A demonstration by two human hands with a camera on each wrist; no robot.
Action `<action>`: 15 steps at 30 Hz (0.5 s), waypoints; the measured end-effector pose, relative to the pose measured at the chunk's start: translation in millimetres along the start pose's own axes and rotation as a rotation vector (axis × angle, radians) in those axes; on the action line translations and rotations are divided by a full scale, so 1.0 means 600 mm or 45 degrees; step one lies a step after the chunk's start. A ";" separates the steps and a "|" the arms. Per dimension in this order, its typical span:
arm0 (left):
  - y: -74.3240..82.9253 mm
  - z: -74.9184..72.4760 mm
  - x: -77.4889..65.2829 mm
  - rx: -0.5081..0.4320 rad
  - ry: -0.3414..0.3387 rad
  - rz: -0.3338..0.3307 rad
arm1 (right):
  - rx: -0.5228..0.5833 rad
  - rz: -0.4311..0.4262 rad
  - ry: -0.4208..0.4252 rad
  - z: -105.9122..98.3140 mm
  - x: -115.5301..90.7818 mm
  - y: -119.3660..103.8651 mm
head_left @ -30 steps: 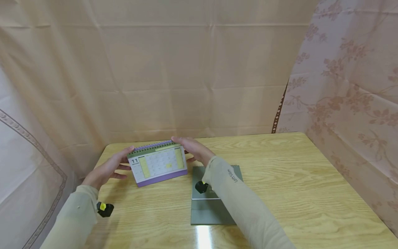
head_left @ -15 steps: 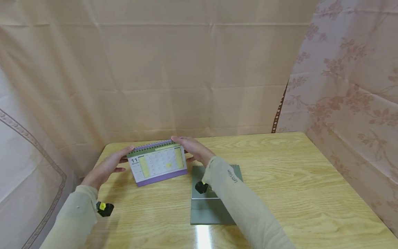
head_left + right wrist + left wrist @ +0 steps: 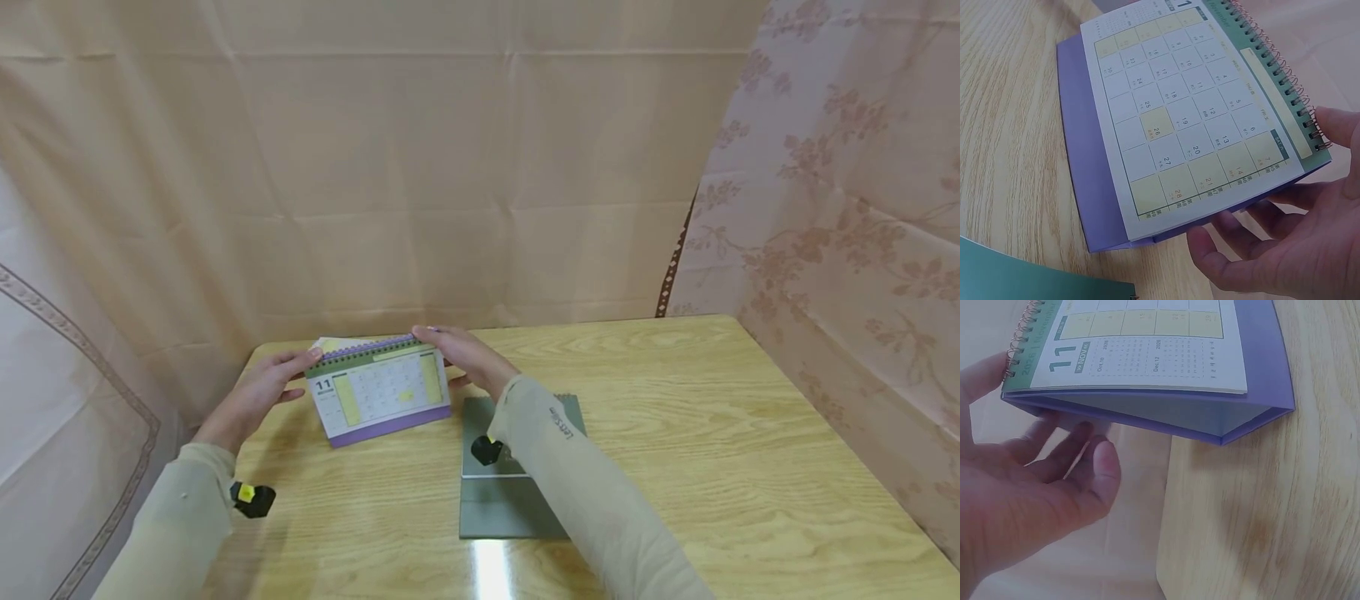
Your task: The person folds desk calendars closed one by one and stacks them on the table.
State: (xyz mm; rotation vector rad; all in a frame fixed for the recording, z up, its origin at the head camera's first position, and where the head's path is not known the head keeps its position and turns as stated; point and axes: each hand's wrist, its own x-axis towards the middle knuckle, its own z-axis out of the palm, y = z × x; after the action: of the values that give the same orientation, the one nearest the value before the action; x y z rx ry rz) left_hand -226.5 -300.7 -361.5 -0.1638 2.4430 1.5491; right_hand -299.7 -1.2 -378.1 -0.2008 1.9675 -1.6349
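Observation:
A purple desk calendar stands tent-like at the table's left, its spiral binding on top and the page for month 11 facing forward. My left hand grips the upper left corner; in the left wrist view one finger is at the binding and the others curl behind the stand. At the upper right corner my right hand holds on, with a fingertip at the end of the coil and the other fingers behind the board. A white and yellow page shows above the back edge near my left hand.
A grey-green spiral desk calendar lies on the wooden table, partly under my right forearm. Behind the table hangs a beige curtain; a flowered cloth hangs at the right.
My left hand has shifted slightly, its fingers moving in behind the purple calendar. A page has come up behind the top left edge. My right hand stays in place.

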 end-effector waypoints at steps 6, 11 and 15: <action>0.005 0.002 -0.002 -0.033 0.039 0.045 | 0.012 -0.002 0.009 0.000 -0.001 -0.003; 0.005 0.000 -0.004 -0.021 0.066 0.077 | 0.015 -0.001 0.034 0.001 0.001 -0.002; 0.007 -0.002 -0.004 -0.018 0.072 0.092 | 0.021 0.006 0.059 0.001 0.005 -0.004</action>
State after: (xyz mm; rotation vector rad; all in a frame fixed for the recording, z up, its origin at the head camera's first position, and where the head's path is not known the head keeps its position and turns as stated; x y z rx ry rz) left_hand -225.7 -300.3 -356.6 -0.1246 2.5079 1.6136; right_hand -302.2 -3.8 -377.1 -0.1530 1.9868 -1.6661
